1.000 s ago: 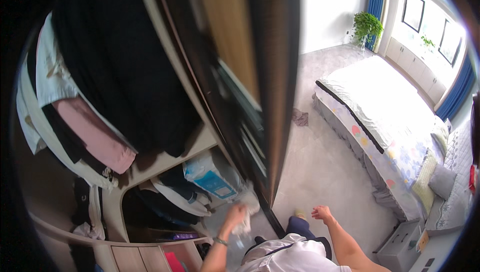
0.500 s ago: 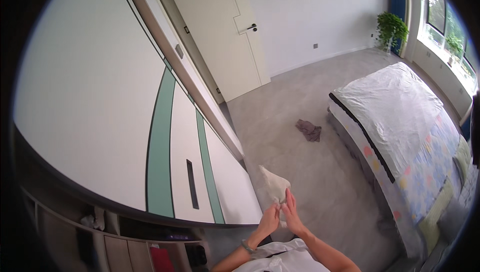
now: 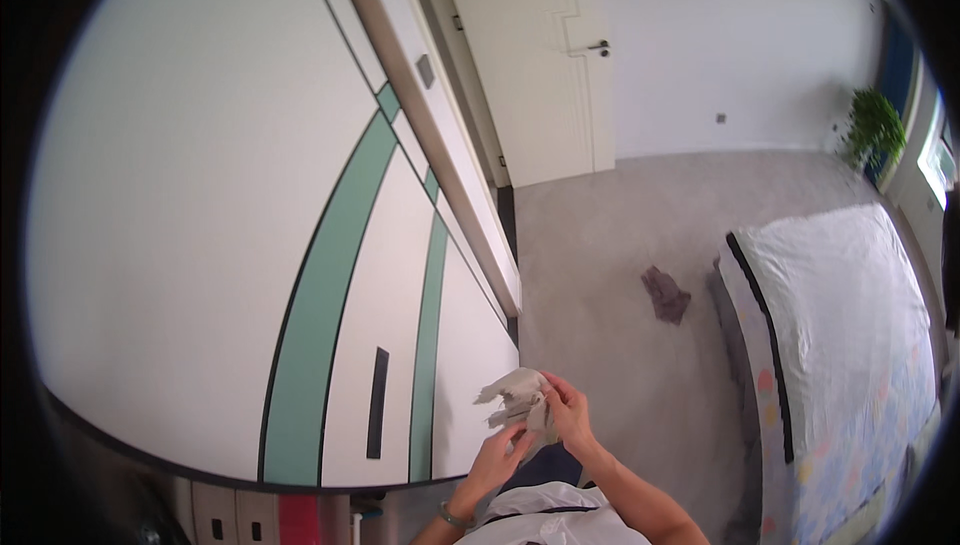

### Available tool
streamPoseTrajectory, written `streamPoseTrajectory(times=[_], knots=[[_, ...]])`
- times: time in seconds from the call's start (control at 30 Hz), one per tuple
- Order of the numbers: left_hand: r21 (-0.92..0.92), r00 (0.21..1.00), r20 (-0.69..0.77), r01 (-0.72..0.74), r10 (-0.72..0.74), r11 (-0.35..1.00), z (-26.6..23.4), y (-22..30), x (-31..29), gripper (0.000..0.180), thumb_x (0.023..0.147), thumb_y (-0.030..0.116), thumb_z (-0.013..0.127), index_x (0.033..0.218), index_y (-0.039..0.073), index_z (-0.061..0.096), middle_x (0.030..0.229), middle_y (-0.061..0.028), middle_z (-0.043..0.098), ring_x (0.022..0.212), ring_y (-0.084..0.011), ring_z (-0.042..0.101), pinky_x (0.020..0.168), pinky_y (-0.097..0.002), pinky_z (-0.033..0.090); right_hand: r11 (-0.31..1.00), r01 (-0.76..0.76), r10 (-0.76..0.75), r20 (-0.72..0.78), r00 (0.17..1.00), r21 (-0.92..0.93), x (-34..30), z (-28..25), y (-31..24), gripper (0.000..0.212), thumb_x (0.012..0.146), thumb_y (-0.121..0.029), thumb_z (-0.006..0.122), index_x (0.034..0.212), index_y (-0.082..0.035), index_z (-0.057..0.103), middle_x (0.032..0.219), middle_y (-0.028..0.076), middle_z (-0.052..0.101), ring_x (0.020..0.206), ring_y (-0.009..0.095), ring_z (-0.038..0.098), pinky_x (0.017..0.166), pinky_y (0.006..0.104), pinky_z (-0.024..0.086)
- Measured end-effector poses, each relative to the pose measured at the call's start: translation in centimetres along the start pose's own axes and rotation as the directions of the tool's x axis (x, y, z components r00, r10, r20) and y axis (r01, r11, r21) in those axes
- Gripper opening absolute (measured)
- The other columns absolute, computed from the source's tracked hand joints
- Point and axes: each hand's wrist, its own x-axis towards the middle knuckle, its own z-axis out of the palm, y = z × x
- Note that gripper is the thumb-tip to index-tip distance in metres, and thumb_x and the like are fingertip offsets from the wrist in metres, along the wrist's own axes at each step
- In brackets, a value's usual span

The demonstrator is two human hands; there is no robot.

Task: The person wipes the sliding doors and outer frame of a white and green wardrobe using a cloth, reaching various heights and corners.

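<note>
Nearest, below the lower edge of the white wardrobe panel point(image 3: 200, 195), the left hand point(image 3: 503, 455) closes its fingers on the lower edge of a crumpled pale cloth point(image 3: 520, 393). The right hand point(image 3: 570, 415) grips the same cloth at its upper right edge, fingers curled over it. The cloth is held up between both hands, in front of the body and above the floor point(image 3: 600, 235), with ragged-looking ends poking out to the left. Its far side is hidden, so how many layers it has cannot be told.

To handle it well, I would pinch single edges rather than the bunched middle, part the hands gently to find the corners, and bring the loose ends in, clear of the panel and its long dark handle point(image 3: 377, 405). A light pull seems wise, as the fabric looks thin.

Farther out, a dull purple cloth point(image 3: 665, 295) lies crumpled on the floor, near the left edge of the bed point(image 3: 775, 445). Beyond stand a cream door point(image 3: 530, 55) and, by the far right corner of the floor, a leafy plant point(image 3: 873, 132).
</note>
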Motion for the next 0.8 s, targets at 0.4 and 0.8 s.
streamPoseTrajectory(times=[0.4,0.8], knots=[[0.233,0.546,0.388,0.722,-0.743,0.652,-3.5,-14.9,-6.9,0.053,0.095,0.037,0.053,0.137,0.006,0.044,0.133,-0.0145,0.051,0.122,-0.0319,0.048,0.099,-0.0397,0.04,0.737,0.323,-0.5,0.158,0.851,0.594,19.5,14.9,-22.4,0.034,0.103,-0.025,0.043,0.132,-0.008,0.044,0.125,0.008,0.053,0.111,0.016,0.054,0.096,0.0311,0.045],[-0.109,0.025,-0.989,0.524,-0.143,0.845,0.7,-2.9,-13.8,0.07,0.093,0.032,0.061,0.145,0.0,0.027,0.144,-0.0238,0.038,0.131,-0.0398,0.037,0.104,-0.0466,0.036,0.196,0.977,-0.931,0.33,0.157,0.087,12.2,33.1,-23.0,0.058,0.094,-0.016,0.046,0.146,0.003,0.027,0.153,0.022,0.025,0.143,0.04,0.02,0.114,0.0548,0.014]])
